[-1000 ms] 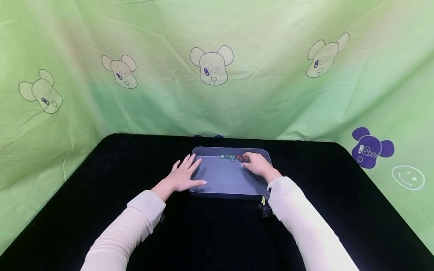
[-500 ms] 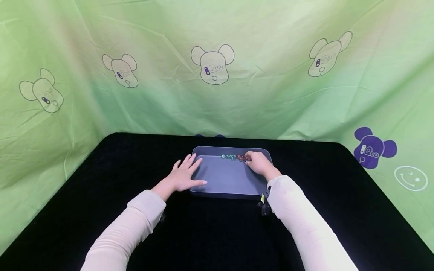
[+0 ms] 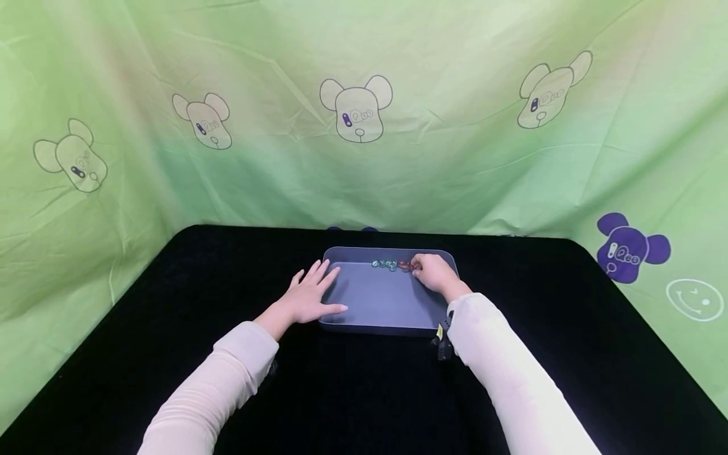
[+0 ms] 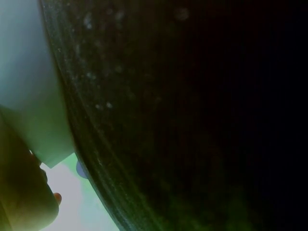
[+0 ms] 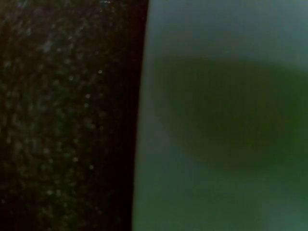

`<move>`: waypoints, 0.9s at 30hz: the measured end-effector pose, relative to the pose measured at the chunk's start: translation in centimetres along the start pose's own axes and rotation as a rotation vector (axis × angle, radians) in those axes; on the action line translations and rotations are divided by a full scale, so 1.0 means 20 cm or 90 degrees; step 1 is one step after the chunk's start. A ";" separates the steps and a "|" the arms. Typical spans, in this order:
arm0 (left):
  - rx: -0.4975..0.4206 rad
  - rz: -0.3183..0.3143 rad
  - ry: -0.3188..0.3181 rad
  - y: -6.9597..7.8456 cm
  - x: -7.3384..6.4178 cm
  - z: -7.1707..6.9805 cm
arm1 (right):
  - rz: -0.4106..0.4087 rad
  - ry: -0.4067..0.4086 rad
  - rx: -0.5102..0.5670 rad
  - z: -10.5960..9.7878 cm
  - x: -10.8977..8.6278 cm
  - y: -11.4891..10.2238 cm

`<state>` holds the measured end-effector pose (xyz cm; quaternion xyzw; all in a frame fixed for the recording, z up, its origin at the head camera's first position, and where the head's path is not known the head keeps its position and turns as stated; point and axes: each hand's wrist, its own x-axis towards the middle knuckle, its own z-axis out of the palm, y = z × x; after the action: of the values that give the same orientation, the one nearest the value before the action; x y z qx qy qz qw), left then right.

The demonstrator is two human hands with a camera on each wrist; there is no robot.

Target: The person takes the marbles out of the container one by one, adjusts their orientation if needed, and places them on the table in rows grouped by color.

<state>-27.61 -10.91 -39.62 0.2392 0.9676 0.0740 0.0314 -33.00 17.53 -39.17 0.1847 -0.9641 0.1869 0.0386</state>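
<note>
A shallow grey tray [image 3: 375, 303] lies on the black cloth. Along its far wall runs a row of small glass marbles: green marbles [image 3: 383, 264] in the middle, red marbles [image 3: 403, 266] to their right. My right hand [image 3: 436, 277] reaches over the tray's right side, its thumb and fingers pinched around the rightmost red one, which they partly cover. Spread fingers of my left hand [image 3: 307, 296] rest across the tray's left rim, holding nothing. In the left wrist view, part of the left hand [image 4: 24, 183] shows dark at lower left. The right wrist view has only tray and cloth.
Black cloth [image 3: 364, 392] covers the table around the tray. Green curtains [image 3: 273, 177] with printed bear heads hang behind and on both sides. A small black device [image 3: 444, 344] is strapped under the right wrist.
My right hand has shifted very slightly to the right, with its fingertips still at the red marbles. My left hand stays on the tray's left rim. The head view has turned slightly.
</note>
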 end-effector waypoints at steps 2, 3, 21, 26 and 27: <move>0.000 0.002 0.003 0.00 0.00 0.00 | 0.001 0.004 0.000 0.00 0.00 0.00; 0.002 0.003 0.005 0.00 0.00 0.00 | 0.000 0.006 -0.001 0.00 0.00 0.00; 0.012 0.006 0.012 0.00 0.01 0.02 | 0.009 0.001 -0.020 0.03 0.01 0.01; 0.014 0.005 0.009 0.00 0.00 0.01 | 0.002 0.006 -0.024 0.03 0.01 0.01; 0.013 0.005 0.010 0.00 0.00 0.01 | 0.002 0.006 -0.025 0.03 0.00 0.01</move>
<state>-27.63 -10.91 -39.81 0.2424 0.9677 0.0661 0.0215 -33.13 17.41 -39.69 0.1813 -0.9677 0.1690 0.0466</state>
